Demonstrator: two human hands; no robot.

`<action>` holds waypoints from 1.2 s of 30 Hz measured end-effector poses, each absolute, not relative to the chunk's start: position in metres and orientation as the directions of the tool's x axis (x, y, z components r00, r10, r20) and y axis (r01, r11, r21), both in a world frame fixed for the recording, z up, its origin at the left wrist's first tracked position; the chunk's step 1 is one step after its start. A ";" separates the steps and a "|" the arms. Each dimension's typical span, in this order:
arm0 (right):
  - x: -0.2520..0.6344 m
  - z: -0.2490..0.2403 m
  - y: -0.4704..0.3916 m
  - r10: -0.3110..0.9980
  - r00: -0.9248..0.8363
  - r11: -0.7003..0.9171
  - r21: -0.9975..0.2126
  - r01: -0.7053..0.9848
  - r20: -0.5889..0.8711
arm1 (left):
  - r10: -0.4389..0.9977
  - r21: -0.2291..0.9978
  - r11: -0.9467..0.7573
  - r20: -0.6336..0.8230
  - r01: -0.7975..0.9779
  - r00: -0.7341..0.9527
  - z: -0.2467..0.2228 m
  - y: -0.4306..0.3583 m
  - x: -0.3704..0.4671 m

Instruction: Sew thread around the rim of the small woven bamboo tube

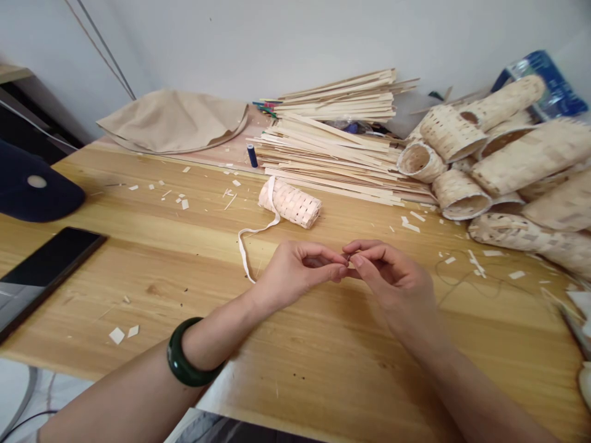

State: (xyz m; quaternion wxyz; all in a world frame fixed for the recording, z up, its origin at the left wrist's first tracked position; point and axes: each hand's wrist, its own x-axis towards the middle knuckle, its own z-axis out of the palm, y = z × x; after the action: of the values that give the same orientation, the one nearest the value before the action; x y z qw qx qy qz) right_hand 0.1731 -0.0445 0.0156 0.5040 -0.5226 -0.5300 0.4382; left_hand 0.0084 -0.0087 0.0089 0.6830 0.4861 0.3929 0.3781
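Observation:
Over the table's middle, my left hand (302,274) pinches thumb to forefinger. My right hand (392,277) is closed in the same way, its fingertips meeting those of the left. Between them shows a tiny dark thin thing, too small to name. A fine dark thread (466,282) lies in loose loops on the wood beside my right hand. Just beyond my hands, a small woven wood-strip tube (298,206) rests on its side. A white flat band (243,243) wraps around its left end and trails toward my left wrist.
Woven tubes (530,157) are piled at the right. Bundles of thin wood strips (323,147) lie at the back, beside a blue thread spool (252,155) and beige cloth (175,120). A phone (50,271) and dark cap (37,184) are left. Scissors (575,329) lie far right; scraps are scattered around.

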 end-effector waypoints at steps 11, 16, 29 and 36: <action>0.172 0.014 -0.044 0.994 0.054 0.094 -0.992 0.082 0.099 | 0.896 0.956 0.257 -0.183 -0.138 0.404 0.010 -0.008 0.008; 0.172 0.015 -0.045 0.990 0.077 0.110 -0.991 0.080 0.116 | 0.902 0.959 0.242 -0.166 -0.149 0.398 0.011 -0.008 0.008; 0.172 0.016 -0.046 0.994 0.069 0.085 -0.994 0.068 0.090 | 0.897 0.956 0.248 -0.164 -0.160 0.410 0.009 -0.009 0.008; 0.172 0.016 -0.045 0.993 0.075 0.079 -0.992 0.095 0.086 | 0.901 0.959 0.240 -0.162 -0.152 0.403 0.009 -0.008 0.008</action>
State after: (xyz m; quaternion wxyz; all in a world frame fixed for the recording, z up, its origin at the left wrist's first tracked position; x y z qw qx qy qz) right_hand 0.1718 -0.0455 0.0159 0.5161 -0.5208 -0.5226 0.4351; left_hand 0.0083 -0.0081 0.0089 0.6850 0.4819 0.3885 0.3842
